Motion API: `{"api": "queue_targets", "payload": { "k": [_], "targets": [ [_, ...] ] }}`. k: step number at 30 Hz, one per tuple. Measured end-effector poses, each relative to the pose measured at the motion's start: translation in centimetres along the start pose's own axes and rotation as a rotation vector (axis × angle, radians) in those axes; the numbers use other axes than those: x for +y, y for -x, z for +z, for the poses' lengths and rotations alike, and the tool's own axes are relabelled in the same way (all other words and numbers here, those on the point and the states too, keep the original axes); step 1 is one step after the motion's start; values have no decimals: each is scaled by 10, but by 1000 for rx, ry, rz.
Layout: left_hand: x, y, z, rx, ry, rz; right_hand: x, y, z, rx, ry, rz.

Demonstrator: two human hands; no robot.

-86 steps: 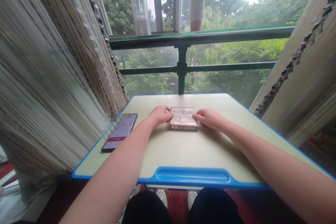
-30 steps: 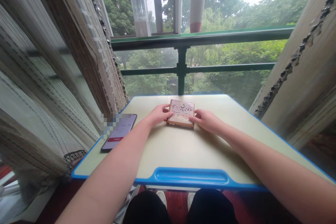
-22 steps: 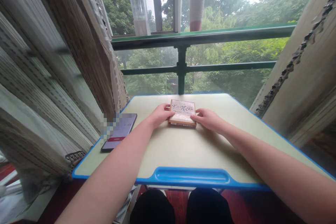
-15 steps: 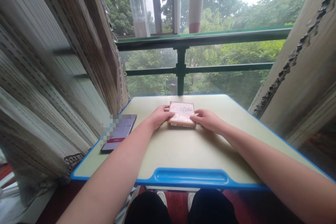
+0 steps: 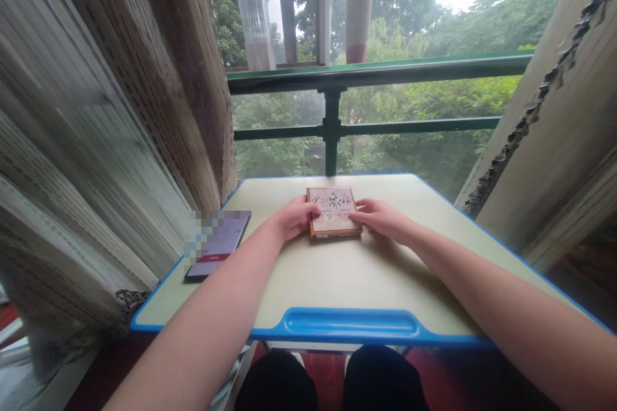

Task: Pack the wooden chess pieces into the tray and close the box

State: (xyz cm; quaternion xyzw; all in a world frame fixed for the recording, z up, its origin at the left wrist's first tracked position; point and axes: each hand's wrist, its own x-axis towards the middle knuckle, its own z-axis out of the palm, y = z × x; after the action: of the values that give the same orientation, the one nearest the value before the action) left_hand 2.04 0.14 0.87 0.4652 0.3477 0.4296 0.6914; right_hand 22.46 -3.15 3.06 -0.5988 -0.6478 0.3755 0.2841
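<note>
A flat Chinese chess box (image 5: 334, 215) with dark lettering and a brown edge is near the middle of the table, in the head view. My left hand (image 5: 297, 215) grips its left side, thumb on the top face and the other fingers partly hidden behind the edge. On the right side, my right hand (image 5: 378, 215) holds the box with its thumb on the top and its index finger along the edge. Whether the box rests fully on the tabletop or is slightly raised, I cannot tell.
The pale table (image 5: 385, 276) has a blue rim with a moulded pen groove (image 5: 351, 323) at the front. A tablet or phone-like device (image 5: 222, 247), partly pixelated, lies at the left edge. Curtains (image 5: 159, 77) hang at both sides, and a green railing (image 5: 409, 67) stands behind.
The box has turned and tilted slightly between my hands; its lettering now shows dark and clear, and less of its front side is visible. The left curtain has shifted.
</note>
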Motion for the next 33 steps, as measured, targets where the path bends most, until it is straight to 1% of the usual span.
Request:
{"api": "queue_targets", "payload": {
  "k": [3, 6, 8, 12, 23, 29, 33],
  "targets": [
    [2, 2, 1, 4, -14, 21, 0, -2, 0, 6, -119, 30],
    [4, 5, 3, -23, -19, 36, 4, -6, 0, -50, -269, -8],
    [5, 6, 4, -54, -22, 42, 7, -8, 0, -63, -322, -28],
    [4, 6, 3, -81, -32, 58, 11, -10, 1, -40, -336, -45],
    [7, 9, 5, -98, -23, 78, 15, -14, -2, -88, -391, -40],
    [11, 10, 0, -119, -38, 56, 12, -10, -5, -194, -416, -103],
    [12, 10, -1, -120, -31, 48, 12, -9, -5, -194, -401, -114]
  ]
}}
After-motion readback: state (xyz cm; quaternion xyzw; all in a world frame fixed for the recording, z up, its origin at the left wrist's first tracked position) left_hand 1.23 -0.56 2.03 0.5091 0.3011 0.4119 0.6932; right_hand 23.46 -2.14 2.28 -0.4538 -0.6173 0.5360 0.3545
